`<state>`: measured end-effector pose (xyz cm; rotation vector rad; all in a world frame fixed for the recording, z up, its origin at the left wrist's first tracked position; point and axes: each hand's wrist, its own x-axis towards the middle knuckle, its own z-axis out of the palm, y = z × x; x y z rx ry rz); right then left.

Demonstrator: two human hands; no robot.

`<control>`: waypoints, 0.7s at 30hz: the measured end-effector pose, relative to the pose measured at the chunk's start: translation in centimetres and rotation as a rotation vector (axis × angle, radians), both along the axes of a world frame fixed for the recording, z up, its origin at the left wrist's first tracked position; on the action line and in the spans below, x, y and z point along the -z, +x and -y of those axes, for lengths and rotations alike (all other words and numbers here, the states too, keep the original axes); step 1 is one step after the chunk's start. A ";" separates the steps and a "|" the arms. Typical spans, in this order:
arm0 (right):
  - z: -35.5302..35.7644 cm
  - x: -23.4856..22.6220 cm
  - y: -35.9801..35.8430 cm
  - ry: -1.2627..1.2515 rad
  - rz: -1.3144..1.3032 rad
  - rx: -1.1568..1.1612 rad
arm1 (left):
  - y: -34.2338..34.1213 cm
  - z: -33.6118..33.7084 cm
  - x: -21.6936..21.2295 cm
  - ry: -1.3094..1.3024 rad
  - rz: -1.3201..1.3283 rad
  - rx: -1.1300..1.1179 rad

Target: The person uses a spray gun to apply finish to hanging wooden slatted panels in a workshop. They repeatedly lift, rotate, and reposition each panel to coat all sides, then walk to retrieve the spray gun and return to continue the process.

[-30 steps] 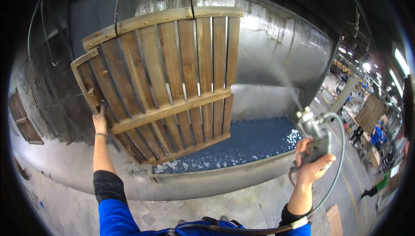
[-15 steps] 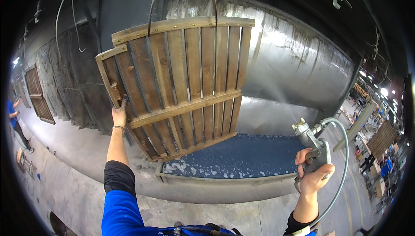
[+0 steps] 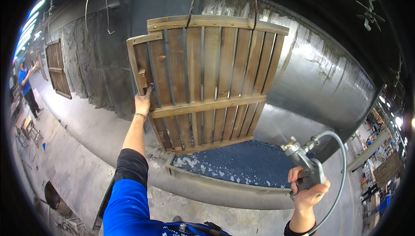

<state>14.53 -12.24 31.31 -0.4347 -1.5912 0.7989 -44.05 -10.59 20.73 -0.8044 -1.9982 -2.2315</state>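
A brown slatted wooden panel (image 3: 212, 65) hangs tilted from two hooked cords, with a crossbar and rows of round fastener heads. My left hand (image 3: 143, 103) is closed around its left edge, just above the crossbar's end. To the right of the panel, my right hand (image 3: 308, 193) is wrapped around the handle of a metal spray gun (image 3: 303, 160). The gun's nozzle points up and left toward the panel, and a faint mist leaves it. A pale hose (image 3: 344, 167) loops from the gun down past my right forearm. The fingertips behind the panel's edge are partly hidden.
Below the panel lies a trough of dark blue, foamy liquid (image 3: 233, 162). A wet, shiny metal wall (image 3: 311, 72) stands behind. Another slatted panel (image 3: 58, 69) hangs at far left, near a person in blue (image 3: 27, 85). A bucket-like container (image 3: 57, 199) sits at lower left.
The view has turned left, so the panel appears farther right. My right hand has brought the spray gun closer to the panel. My left hand keeps its hold on the edge.
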 end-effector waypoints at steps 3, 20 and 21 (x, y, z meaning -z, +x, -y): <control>0.3 -0.1 -1.3 0.022 0.097 -0.043 | 0.4 -0.1 0.3 0.006 0.016 -0.023; 3.3 -2.2 -9.7 0.198 0.233 -0.241 | -0.6 1.4 7.0 0.300 0.455 0.464; 3.4 -2.3 -10.3 0.241 0.234 -0.219 | -0.3 1.9 7.0 0.265 0.449 0.470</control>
